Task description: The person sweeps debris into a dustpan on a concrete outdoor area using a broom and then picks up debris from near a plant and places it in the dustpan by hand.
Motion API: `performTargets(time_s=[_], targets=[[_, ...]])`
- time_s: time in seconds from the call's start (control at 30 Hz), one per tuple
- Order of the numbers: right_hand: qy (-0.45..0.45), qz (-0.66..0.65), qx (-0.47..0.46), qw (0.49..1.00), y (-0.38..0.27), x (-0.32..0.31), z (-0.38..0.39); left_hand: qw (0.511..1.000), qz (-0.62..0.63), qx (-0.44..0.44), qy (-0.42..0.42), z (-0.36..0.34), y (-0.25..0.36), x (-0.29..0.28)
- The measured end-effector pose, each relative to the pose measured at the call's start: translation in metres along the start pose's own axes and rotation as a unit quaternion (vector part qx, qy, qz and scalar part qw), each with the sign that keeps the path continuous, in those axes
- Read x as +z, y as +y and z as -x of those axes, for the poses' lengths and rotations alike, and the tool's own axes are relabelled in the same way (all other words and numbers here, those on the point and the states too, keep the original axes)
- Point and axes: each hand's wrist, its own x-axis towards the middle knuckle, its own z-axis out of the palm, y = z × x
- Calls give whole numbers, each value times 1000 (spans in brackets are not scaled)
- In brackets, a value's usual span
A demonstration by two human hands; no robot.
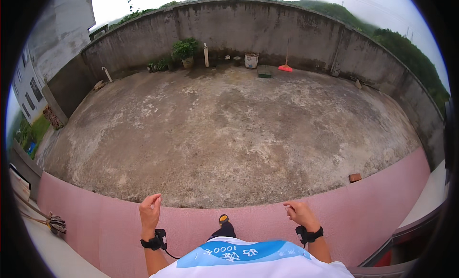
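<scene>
"So, what shows in the head view?"

"Both hands look empty. The left hand [150,210] has its fingers bent in by the thumb; I can't tell if the tips touch. The right hand [301,215] sticks one finger inward, with the rest curled. Both are in the air over the pink floor [95,204]."

"What's close to them?"

"A brick [355,177] lies on the grey ground [229,149], just beside the pink floor, nearest the right hand. A mop [58,224] is off past the left hand."

"Why are things put like that?"

"Maybe the plant [185,48], bucket [251,61] and broom [285,68] stand by the far wall [220,25] to leave room. Each wrist has a black strap [152,243], I guess to hold its little box tight."

"Any words to read?"

"Yes, white writing on the blue part of the shirt [267,268]. It looks upside down, maybe because it's meant for someone in front. The bucket has marks too small to read."
</scene>
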Motion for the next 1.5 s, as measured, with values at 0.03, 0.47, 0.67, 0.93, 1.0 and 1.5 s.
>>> performTargets(time_s=[0.03, 0.47, 0.67, 0.93, 1.0, 1.5], targets=[[2, 20, 15, 1000, 19, 2, -10, 1000, 7, -1, -6, -27, 6, 15], [70, -57, 247, 965, 142, -33, -140, 967, 54, 183, -169, -301, 78, 262], [102, -59, 310, 944, 263, -61, -237, 978, 65, 152, -128, -386, 59, 400], [92, -58, 221, 969, 303, -174, -440, 978, 61, 133, -150, -503, 82, 553], [88, -14, 210, 974, 327, -201, -493, 978, 64, 121, -158, -540, 85, 594], [145, -134, 405, 893, 429, -292, -733, 940, 130, 214, -231, -854, 157, 889]])
